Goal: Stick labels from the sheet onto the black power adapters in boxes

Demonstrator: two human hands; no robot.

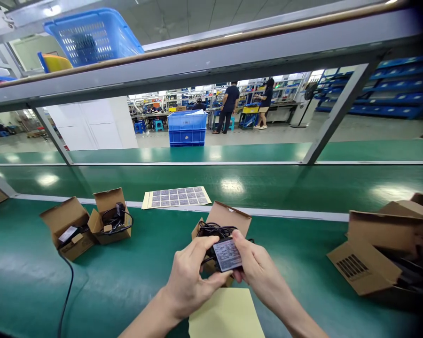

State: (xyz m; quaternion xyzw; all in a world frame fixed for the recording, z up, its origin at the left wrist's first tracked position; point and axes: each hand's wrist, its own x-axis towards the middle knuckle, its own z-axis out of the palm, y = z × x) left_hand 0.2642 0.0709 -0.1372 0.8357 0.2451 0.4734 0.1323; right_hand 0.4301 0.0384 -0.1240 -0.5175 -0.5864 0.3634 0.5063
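Between both hands is a black power adapter [227, 255] with a grey printed label facing up. My left hand [192, 272] grips its left side with thumb and fingers. My right hand [255, 263] holds the right side, its thumb lying on the label's upper right corner. Just behind, an open cardboard box [232, 218] holds a coiled black cable [215, 230]; the hands hide much of that box. A pale yellow sheet [225, 314] lies under the wrists at the table's near side. Farther back rests a sheet of printed labels [176, 197].
Two open boxes with black adapters and cables, one a left box [74, 230] and one beside it [111, 220], stand on the green table [144, 272]. A loose cable [68, 291] trails toward me. More open boxes [370, 253] crowd the right. A shelf beam [211, 51] crosses overhead.
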